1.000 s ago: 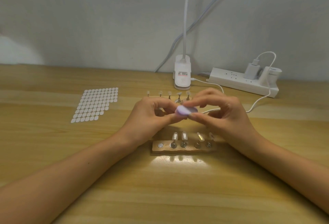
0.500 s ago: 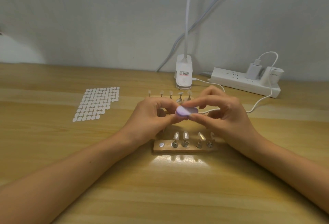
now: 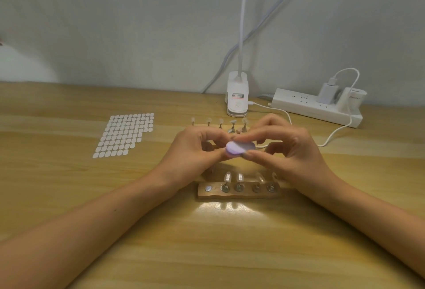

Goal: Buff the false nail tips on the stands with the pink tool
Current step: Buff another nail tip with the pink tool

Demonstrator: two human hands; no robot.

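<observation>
Bare table lies open in front of the wooden holder, between the two forearms. The left hand and right hand meet above the holder, blocking the way to its upright nail tips from above. Behind them stand a second row of stands, the lamp base and the power strip; its cable trails right. The sticker sheet lies flat, far left.
</observation>
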